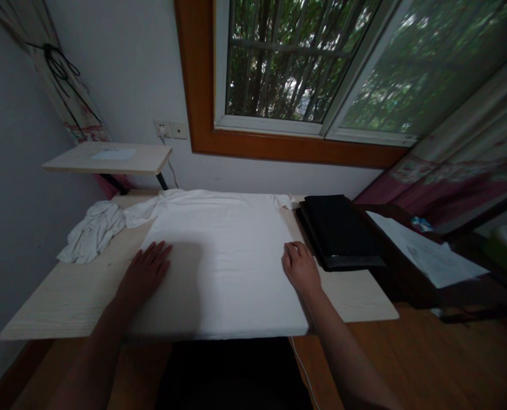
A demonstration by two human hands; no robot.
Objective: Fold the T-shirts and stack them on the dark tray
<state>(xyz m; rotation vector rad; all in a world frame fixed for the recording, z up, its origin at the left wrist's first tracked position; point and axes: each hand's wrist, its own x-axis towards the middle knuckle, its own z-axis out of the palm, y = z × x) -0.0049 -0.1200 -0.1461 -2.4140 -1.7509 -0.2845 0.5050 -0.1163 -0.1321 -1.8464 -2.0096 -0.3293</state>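
Observation:
A white T-shirt (232, 262) lies spread on the wooden table (61, 304), its sleeves toward the wall and its lower end at the table's front edge. My left hand (146, 270) rests flat on the shirt's left side, with the fingers stretched out. On the opposite side, my right hand (300, 266) has its fingers curled at the shirt's right edge, closed on the fabric. Small creases run across the middle of the shirt.
A crumpled white cloth (93, 230) lies at the left, below a raised wooden shelf (146, 162). Black flat items (339, 230) are stacked right of the shirt. Beyond them, a paper sheet (424, 253) rests on a dark surface. A window (296, 68) is ahead.

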